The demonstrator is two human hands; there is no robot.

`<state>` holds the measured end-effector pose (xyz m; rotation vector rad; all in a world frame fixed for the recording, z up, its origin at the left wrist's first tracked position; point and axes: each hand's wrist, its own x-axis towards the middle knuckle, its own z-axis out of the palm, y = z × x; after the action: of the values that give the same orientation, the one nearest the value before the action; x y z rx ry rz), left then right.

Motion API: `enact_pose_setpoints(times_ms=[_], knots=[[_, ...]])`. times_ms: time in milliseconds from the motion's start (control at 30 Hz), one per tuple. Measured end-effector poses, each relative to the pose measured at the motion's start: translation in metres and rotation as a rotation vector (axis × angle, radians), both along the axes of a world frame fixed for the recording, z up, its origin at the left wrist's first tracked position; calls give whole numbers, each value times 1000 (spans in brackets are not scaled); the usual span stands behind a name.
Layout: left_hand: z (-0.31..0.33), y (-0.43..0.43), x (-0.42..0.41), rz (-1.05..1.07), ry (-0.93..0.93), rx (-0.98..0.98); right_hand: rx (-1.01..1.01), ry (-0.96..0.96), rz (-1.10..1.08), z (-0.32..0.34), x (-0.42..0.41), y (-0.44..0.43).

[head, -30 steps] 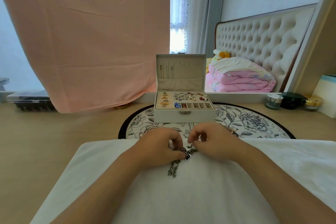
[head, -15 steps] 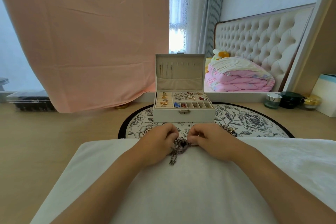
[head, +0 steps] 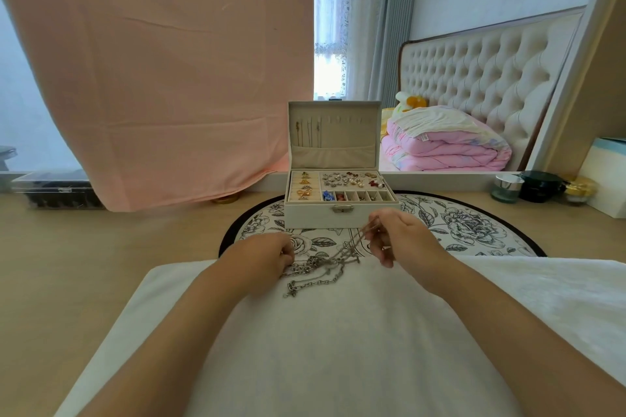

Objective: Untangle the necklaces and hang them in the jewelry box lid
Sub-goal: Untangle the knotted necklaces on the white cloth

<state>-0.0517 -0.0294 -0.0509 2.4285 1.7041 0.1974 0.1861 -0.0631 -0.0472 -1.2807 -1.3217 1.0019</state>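
Before the open cream jewelry box your hands now sit apart: right fingers pinch a thin chain, left fingers grip the silver necklace tangle, loosening it.

Tangled necklaces are glinting silvery metal chain on a soft, matt white cloth. The table is pale, matt wood; the jewelry box seems matt leatherette, with a shiny metal clasp.

Both forearms, the left reaching in from 7 o'clock and the right from 5 o'clock, were bare along their whole visible length. The right hand wore a small bright band on one finger at its 7 o'clock edge. The left hand showed a similar glint at 3 o'clock, too small to identify.
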Motion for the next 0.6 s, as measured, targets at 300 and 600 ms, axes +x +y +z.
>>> enact_pose_setpoints(times_ms=[300, 600], knots=[[9, -5, -6, 140, 409, 242, -54, 454, 107, 4, 0, -1], [-13, -6, 24, -190, -147, 73, -71, 329, 158, 2, 1, -2]])
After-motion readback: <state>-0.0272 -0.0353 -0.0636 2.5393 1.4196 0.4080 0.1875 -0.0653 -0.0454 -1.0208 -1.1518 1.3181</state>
